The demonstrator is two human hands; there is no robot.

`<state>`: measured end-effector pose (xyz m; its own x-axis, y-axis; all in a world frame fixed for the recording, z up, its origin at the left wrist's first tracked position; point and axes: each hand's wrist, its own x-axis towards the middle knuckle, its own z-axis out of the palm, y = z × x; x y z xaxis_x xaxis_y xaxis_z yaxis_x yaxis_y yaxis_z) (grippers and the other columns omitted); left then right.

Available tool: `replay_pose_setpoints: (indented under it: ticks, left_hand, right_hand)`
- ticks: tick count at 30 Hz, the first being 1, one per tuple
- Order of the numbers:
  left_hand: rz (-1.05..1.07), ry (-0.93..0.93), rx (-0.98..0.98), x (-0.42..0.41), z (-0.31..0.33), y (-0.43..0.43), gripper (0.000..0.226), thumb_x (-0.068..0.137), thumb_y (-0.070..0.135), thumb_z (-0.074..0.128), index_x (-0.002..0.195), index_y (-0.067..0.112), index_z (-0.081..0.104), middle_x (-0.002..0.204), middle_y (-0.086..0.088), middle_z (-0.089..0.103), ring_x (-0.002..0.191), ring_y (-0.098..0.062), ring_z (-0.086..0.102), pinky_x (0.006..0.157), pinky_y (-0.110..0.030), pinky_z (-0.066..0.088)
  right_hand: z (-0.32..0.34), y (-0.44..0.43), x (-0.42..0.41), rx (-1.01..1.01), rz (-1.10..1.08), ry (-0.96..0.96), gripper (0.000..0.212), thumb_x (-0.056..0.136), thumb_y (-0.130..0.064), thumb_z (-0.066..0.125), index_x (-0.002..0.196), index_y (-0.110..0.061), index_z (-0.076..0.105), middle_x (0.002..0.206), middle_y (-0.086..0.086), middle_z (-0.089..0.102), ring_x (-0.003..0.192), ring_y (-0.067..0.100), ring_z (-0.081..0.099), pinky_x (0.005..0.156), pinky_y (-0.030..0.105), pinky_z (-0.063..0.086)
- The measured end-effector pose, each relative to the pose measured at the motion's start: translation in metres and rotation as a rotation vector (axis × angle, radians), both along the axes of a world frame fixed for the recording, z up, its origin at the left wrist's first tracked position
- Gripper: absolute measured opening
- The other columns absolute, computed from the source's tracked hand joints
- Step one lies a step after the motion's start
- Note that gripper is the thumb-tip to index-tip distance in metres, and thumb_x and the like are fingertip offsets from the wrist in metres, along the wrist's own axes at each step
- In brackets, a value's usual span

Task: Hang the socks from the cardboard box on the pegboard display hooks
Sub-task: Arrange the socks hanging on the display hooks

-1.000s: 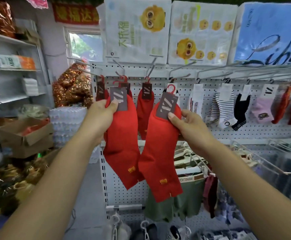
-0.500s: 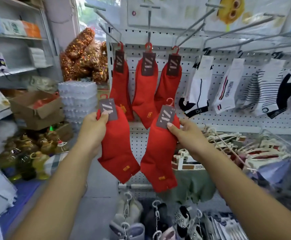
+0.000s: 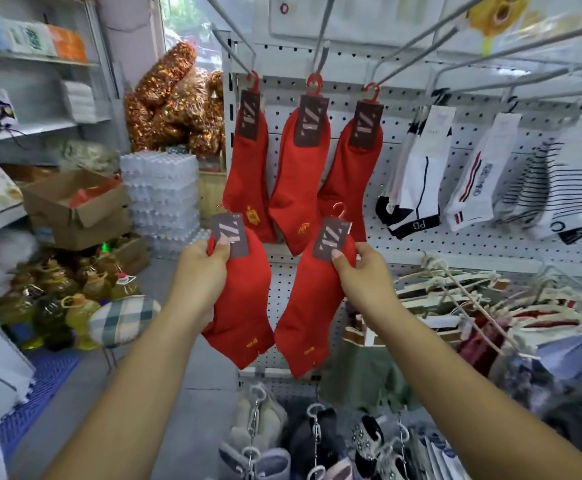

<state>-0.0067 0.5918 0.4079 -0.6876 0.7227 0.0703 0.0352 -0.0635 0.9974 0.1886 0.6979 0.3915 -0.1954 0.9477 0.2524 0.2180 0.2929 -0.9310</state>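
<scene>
My left hand (image 3: 198, 271) grips a red sock pair (image 3: 244, 306) by its grey card tag. My right hand (image 3: 362, 275) grips a second red sock pair (image 3: 310, 313) the same way, its red plastic hook pointing up. Both pairs hang freely below three red sock pairs (image 3: 298, 168) that hang from metal hooks (image 3: 320, 46) on the white pegboard (image 3: 421, 244). The cardboard box (image 3: 75, 199), with red items inside, stands open on another box at the left.
White, striped and black socks (image 3: 483, 174) fill the hooks to the right. A wire bin of hangers (image 3: 490, 299) juts out at lower right. Stacked water bottle packs (image 3: 161, 202), oil jugs (image 3: 57, 289) and a plaid stool (image 3: 123, 317) crowd the left floor.
Both hands have come down and away from the hooks with their socks. The view has moved closer, so the hanging red socks now sit above my hands.
</scene>
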Motion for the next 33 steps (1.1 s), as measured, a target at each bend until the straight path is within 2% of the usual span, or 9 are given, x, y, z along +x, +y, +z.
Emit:
replay_pose_setpoints:
  ticks: [4,8,12,14,18,21,24,29,33]
  left_hand:
    - [-0.057,0.050,0.056,0.018,0.011,0.014,0.025,0.106,0.031,0.052,0.091,0.027,0.070,0.095,0.003,0.075,0.096,-0.020,0.072,0.084,-0.035,0.057]
    - [-0.131,0.113,0.102,0.034,0.034,0.027,0.025,0.101,0.042,0.054,0.090,0.031,0.073,0.098,0.002,0.077,0.096,-0.019,0.073,0.093,-0.046,0.057]
    - [-0.158,0.164,0.143,0.049,0.054,0.035,0.025,0.105,0.037,0.051,0.097,0.026,0.073,0.099,0.003,0.076,0.097,-0.016,0.072,0.091,-0.038,0.058]
    - [-0.185,0.176,0.164,0.053,0.060,0.037,0.027,0.105,0.040,0.051,0.105,0.025,0.074,0.101,0.006,0.077,0.098,-0.015,0.072,0.095,-0.041,0.057]
    - [-0.237,0.157,0.151,0.058,0.063,0.037,0.029,0.105,0.042,0.050,0.108,0.027,0.074,0.102,0.007,0.077,0.099,-0.015,0.072,0.097,-0.044,0.056]
    - [-0.259,0.138,0.165,0.059,0.063,0.035,0.028,0.106,0.040,0.048,0.109,0.028,0.074,0.103,0.007,0.078,0.100,-0.014,0.072,0.098,-0.044,0.056]
    - [-0.258,0.120,0.177,0.057,0.062,0.033,0.029,0.107,0.038,0.048,0.104,0.029,0.075,0.102,0.006,0.078,0.100,-0.015,0.073,0.096,-0.042,0.057]
    - [-0.256,0.076,0.192,0.053,0.066,0.034,0.029,0.106,0.036,0.050,0.095,0.030,0.076,0.098,0.002,0.079,0.099,-0.019,0.074,0.091,-0.042,0.058]
    - [-0.260,0.019,0.208,0.053,0.070,0.037,0.027,0.106,0.034,0.050,0.100,0.025,0.075,0.100,-0.001,0.079,0.099,-0.020,0.074,0.094,-0.043,0.058]
  right_hand:
    - [0.041,0.016,0.014,0.102,-0.070,0.165,0.016,0.102,-0.028,0.055,0.116,-0.021,0.059,0.107,0.000,0.070,0.100,0.018,0.068,0.092,0.044,0.056]
    - [0.085,0.039,0.022,0.186,-0.114,0.193,0.008,0.102,-0.027,0.054,0.107,-0.021,0.057,0.107,0.006,0.069,0.099,0.022,0.068,0.089,0.043,0.057]
    - [0.119,0.062,0.023,0.235,-0.163,0.198,0.011,0.102,-0.024,0.054,0.112,-0.019,0.056,0.096,-0.006,0.063,0.083,0.007,0.061,0.069,0.023,0.050]
    - [0.133,0.070,0.022,0.243,-0.190,0.201,0.010,0.102,-0.024,0.053,0.110,-0.019,0.055,0.090,-0.011,0.059,0.079,0.003,0.057,0.064,0.019,0.046]
    - [0.150,0.079,0.017,0.263,-0.173,0.185,0.005,0.101,-0.020,0.054,0.106,-0.020,0.056,0.089,-0.010,0.062,0.080,0.005,0.060,0.073,0.021,0.052]
    - [0.148,0.084,0.013,0.244,-0.125,0.095,0.006,0.099,-0.022,0.058,0.104,-0.021,0.060,0.100,0.001,0.067,0.094,0.019,0.065,0.093,0.041,0.055]
    - [0.146,0.088,0.015,0.226,-0.126,0.033,0.017,0.098,-0.024,0.059,0.112,-0.016,0.063,0.109,0.005,0.069,0.102,0.026,0.066,0.096,0.047,0.054]
    - [0.151,0.092,0.022,0.118,-0.144,-0.039,0.031,0.095,-0.029,0.064,0.119,-0.010,0.057,0.108,0.005,0.064,0.103,0.024,0.065,0.095,0.041,0.054]
    - [0.134,0.061,0.031,0.295,-0.244,0.053,0.036,0.096,-0.031,0.063,0.124,-0.010,0.052,0.112,-0.001,0.059,0.099,0.012,0.058,0.085,0.023,0.047]
